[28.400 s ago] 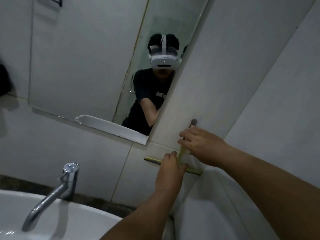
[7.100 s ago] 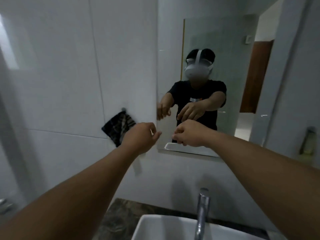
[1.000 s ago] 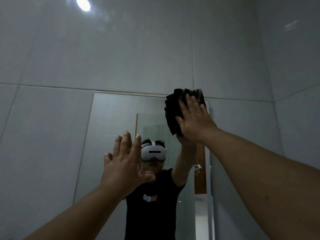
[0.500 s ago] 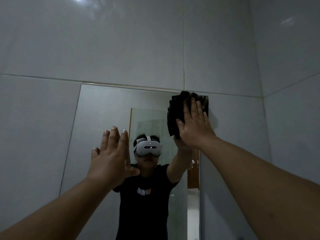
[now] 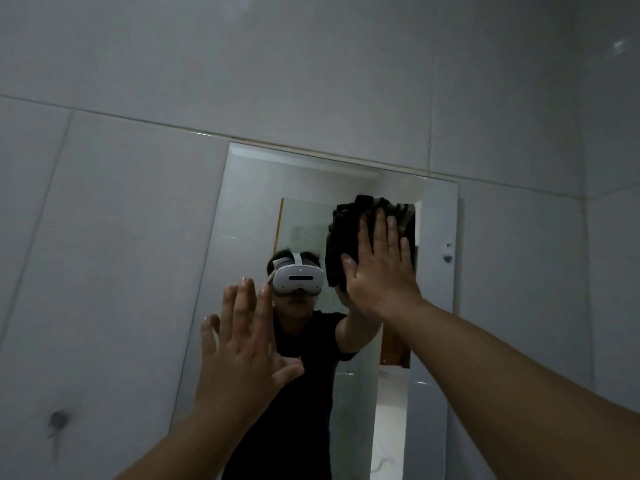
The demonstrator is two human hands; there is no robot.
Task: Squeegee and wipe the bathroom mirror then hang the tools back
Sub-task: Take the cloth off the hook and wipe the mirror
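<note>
The bathroom mirror point(image 5: 242, 216) hangs on the grey tiled wall ahead and above me. My right hand point(image 5: 379, 268) lies flat, fingers spread, pressing a dark checked cloth point(image 5: 341, 233) against the glass in the mirror's upper right part. My left hand point(image 5: 242, 348) is raised open in front of the mirror's lower left part, fingers up, holding nothing; whether it touches the glass I cannot tell. The squeegee is not in sight.
A small dark wall hook point(image 5: 58, 419) sits on the tiles at the lower left. The side wall point(image 5: 613, 271) meets the mirror wall close on the right. My reflection and a doorway show in the mirror.
My right hand has slid the cloth down from the mirror's top right corner. The view has shifted, so the mirror and both hands sit further right and lower in the picture.
</note>
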